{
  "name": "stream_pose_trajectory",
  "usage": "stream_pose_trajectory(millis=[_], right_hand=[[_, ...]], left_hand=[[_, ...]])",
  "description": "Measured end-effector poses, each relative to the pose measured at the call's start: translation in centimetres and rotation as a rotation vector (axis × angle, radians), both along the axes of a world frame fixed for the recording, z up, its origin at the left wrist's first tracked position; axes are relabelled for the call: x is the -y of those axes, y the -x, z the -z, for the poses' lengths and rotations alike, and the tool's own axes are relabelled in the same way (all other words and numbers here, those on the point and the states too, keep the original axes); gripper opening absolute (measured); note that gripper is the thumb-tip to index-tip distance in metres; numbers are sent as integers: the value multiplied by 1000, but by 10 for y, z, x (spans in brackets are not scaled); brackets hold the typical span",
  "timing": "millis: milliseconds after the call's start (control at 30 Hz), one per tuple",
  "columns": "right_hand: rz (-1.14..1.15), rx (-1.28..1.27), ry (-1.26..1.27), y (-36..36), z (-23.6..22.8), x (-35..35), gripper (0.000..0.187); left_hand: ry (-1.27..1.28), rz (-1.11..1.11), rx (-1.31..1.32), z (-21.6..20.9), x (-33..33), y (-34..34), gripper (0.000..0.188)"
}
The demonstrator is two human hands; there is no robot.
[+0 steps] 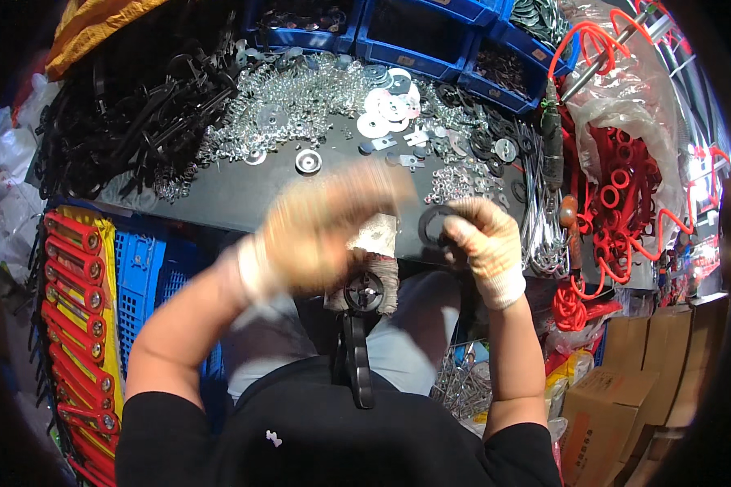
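My right hand (487,243), in a pale work glove, pinches a black ring (432,227) between thumb and fingers above the bench's near edge. My left hand (317,227), gloved too, is smeared by motion over the bench edge, and its fingers cannot be made out. Just below it, a black part with a round hub (364,290) and a long black handle (353,357) rests against a cloth-wrapped block (387,280), its handle pointing toward my body. A round metal cup-like disc (308,161) lies on the bench beyond my left hand.
Heaped springs (292,97), black handles (138,122) and white discs (388,109) cover the bench's far side, before blue bins (414,53). Red tool bodies (77,316) are stacked at left; more red parts (617,178), a coiled red hose (573,308) and cartons (609,390) are at right.
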State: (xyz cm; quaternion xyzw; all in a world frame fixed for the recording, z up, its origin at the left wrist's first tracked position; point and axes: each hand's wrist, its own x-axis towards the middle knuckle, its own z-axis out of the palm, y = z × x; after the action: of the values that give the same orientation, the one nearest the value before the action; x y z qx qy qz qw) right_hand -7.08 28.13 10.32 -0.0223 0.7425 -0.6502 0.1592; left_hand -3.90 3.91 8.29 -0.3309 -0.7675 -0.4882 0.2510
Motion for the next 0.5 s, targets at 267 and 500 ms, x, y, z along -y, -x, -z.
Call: stream_pose_trajectory(millis=[267, 500], right_hand=[[-200, -28, 7, -38, -28, -9, 30], [-544, -118, -194, -32, -1, 24, 26]], left_hand=[[127, 43, 125, 44, -37, -56, 35], [-229, -23, 307, 41, -42, -65, 48]])
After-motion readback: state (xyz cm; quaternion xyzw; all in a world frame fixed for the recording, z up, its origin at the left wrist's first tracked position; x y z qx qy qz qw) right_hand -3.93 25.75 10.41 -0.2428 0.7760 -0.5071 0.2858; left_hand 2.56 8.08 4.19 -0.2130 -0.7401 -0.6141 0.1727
